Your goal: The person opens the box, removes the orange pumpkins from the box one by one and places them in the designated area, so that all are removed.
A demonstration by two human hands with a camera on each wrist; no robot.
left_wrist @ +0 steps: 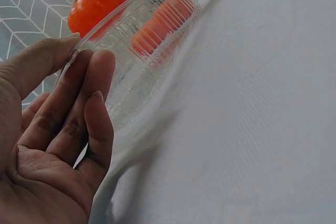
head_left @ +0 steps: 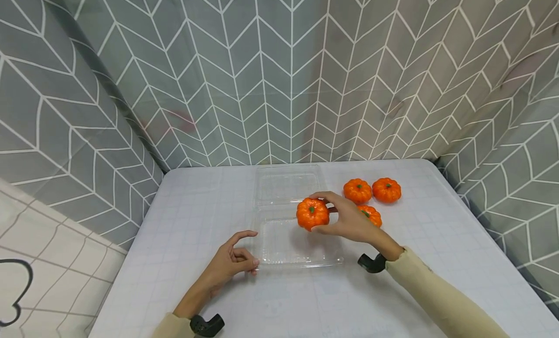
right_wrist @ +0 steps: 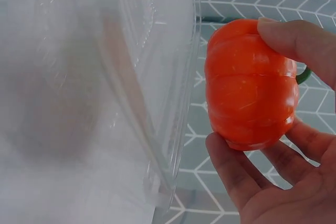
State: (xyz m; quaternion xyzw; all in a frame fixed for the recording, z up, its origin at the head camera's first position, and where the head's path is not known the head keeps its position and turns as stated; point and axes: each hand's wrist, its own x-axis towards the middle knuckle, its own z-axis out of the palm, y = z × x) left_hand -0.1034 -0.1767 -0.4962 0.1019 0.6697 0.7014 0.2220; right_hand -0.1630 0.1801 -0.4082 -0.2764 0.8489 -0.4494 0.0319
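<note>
My right hand (head_left: 345, 221) holds an orange toy pumpkin (head_left: 312, 212) with a green stem, thumb on one side and fingers on the other. In the right wrist view this pumpkin (right_wrist: 252, 85) appears beside the edge of a clear plastic clamshell container (right_wrist: 178, 129). From the head, the pumpkin overlaps the base of that container (head_left: 279, 245), whose lid (head_left: 286, 182) lies folded open toward the back. With thumb and fingers, my left hand (head_left: 231, 258) pinches the container's near left rim. The left wrist view shows the rim (left_wrist: 126, 11) between thumb and fingertips.
Three more orange toy pumpkins stand right of the container: one at the back left (head_left: 357, 191), one at the back right (head_left: 386, 190) and one partly behind my right hand (head_left: 371, 214). A white cloth covers the table (head_left: 196, 207). Patterned curtains (head_left: 279, 85) hang around it.
</note>
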